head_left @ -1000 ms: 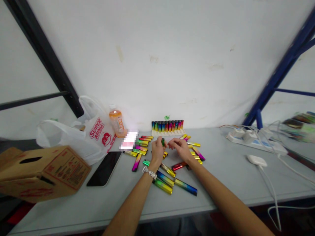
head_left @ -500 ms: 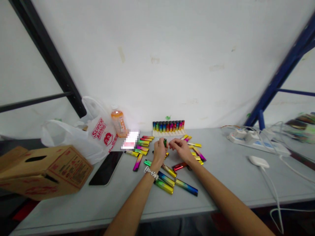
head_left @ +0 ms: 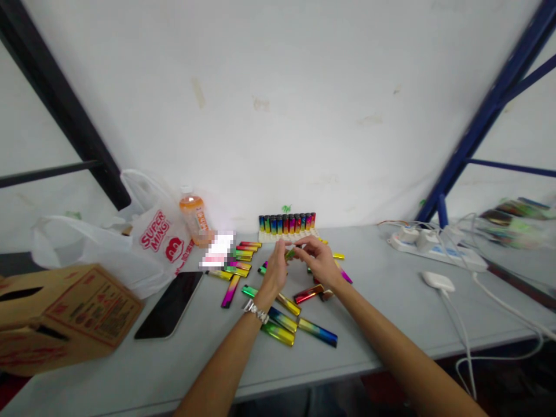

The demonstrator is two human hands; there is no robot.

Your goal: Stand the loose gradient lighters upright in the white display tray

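Note:
My left hand (head_left: 276, 271), with a metal bracelet at its wrist, is closed around a small green lighter (head_left: 290, 253). The fingers of my right hand (head_left: 320, 262) come in from the other side and pinch at the same lighter; they partly cover it. Just behind both hands, a row of upright lighters with shiny rainbow colours (head_left: 286, 223) stands in a pale holder (head_left: 266, 237). Loose metallic lighters lie flat around my hands, among them a red one (head_left: 308, 293), a yellow-and-blue one (head_left: 318, 332) and a pink-and-yellow one (head_left: 230, 291).
On the left are a cardboard box (head_left: 82, 324), a white plastic bag (head_left: 104, 249), a black phone (head_left: 170, 305) and an orange drink bottle (head_left: 195, 217). A power strip (head_left: 438, 255) and a white charger (head_left: 438, 281) with cables lie on the right of the grey table (head_left: 382, 313).
My right hand has moved in to meet my left, and its fingers now touch the green lighter. The whole view has shifted slightly, with things on the table appearing further left.

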